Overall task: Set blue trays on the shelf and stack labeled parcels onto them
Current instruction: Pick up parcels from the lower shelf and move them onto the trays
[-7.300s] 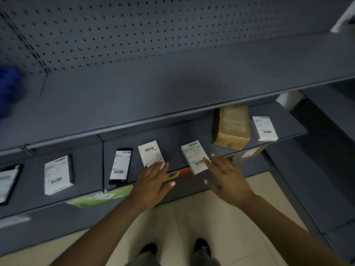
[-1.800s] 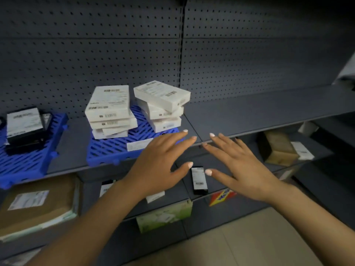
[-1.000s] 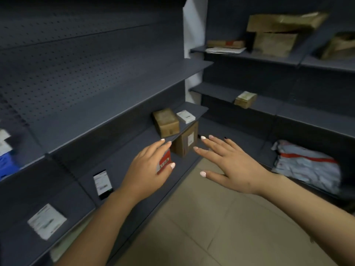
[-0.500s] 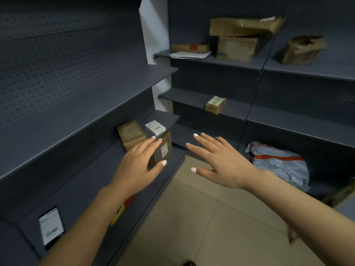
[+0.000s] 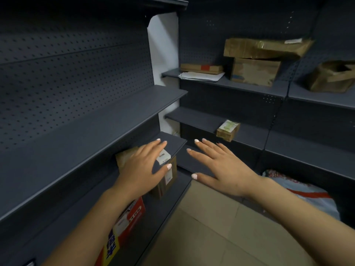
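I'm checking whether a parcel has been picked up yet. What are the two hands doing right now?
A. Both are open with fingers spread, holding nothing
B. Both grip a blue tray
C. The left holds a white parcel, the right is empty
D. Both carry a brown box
A: the left hand and right hand both show straight, spread fingers with nothing in them.

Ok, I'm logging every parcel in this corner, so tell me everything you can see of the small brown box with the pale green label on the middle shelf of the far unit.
The small brown cardboard box with the pale green label sits alone on the dark grey metal middle shelf of the far unit, at its front edge, turned corner-on to the camera. It looks closed and squat. The label covers most of its top; its print is too small to read. Nothing but the shelf touches it; both hands are nearer the camera.
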